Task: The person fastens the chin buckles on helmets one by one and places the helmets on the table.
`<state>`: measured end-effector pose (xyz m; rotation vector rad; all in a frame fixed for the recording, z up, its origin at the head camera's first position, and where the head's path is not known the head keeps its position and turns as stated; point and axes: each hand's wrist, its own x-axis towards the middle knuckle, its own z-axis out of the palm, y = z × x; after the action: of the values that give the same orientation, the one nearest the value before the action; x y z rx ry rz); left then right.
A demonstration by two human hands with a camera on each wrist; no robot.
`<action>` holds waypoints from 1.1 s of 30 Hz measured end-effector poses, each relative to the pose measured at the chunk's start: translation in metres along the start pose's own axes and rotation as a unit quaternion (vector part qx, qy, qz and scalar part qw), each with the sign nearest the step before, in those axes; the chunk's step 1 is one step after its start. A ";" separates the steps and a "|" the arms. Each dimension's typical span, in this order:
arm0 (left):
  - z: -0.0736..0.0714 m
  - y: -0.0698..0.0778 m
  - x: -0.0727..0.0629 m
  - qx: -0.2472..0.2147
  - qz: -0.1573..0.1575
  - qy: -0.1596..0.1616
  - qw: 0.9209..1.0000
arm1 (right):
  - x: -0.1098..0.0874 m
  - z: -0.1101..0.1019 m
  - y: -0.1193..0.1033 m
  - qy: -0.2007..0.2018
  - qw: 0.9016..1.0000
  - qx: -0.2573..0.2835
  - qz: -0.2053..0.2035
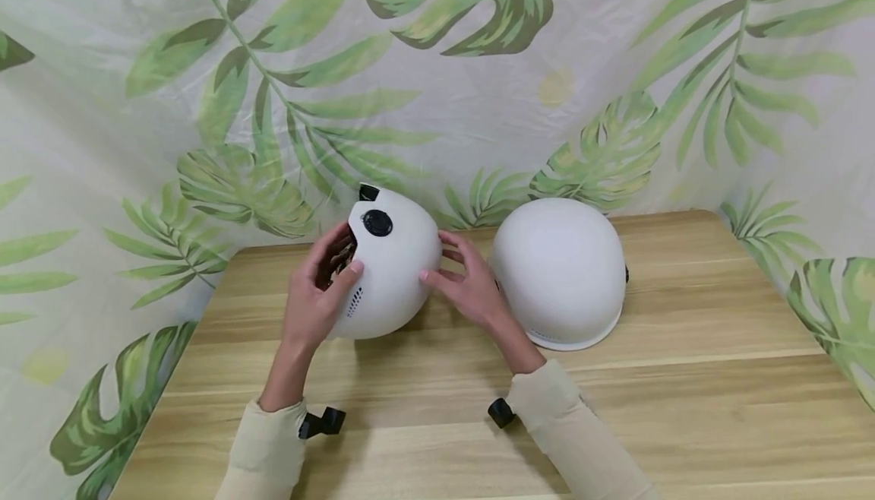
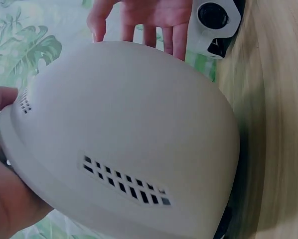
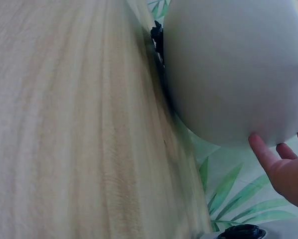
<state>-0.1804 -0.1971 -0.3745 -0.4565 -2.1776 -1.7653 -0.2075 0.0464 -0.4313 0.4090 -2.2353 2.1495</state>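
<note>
Over toward the left side of the bench [image 1: 424, 439], a white helmet [image 1: 396, 272] sits tipped on its side between both hands, hollow side toward the left one. Can't tell if it's touching the wood or held just clear. Left hand [image 1: 316, 291] pinches the rim, thumb on the outer shell, fingers tucked inside; right hand [image 1: 472, 276] has its fingers spread, tips touching the crown. Looks to me like a steadying or turning step, and I'd say the next move calls for a solid rim grip, since fingertips could skate on that slick dome.

Shell looks like smooth hard plastic, matte-ish and egg-round, with slanted rows of little vent slots [image 2: 126, 181] and a ridged black disc [image 1: 377, 223] up on the side. Just right of the right hand, a second helmet [image 1: 557, 264] sits dome up. Behind everything hangs slightly wrinkled leaf-print fabric [image 1: 478, 105]. Bench is streaky pale wood grain.
</note>
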 end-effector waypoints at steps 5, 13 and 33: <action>-0.001 -0.003 -0.001 0.002 0.022 -0.009 1.000 | -0.001 -0.001 -0.005 0.022 0.999 -0.039 -0.025; -0.023 -0.034 0.000 0.002 -0.060 0.044 0.997 | -0.003 -0.004 -0.013 0.048 0.996 -0.071 -0.020; -0.043 -0.067 -0.003 0.081 -0.212 -0.081 0.971 | -0.002 -0.020 -0.027 0.095 0.991 -0.084 -0.051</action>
<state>-0.2052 -0.2528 -0.4262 -0.0993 -2.6673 -1.7778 -0.2042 0.0654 -0.4044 0.2912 -2.2148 1.8477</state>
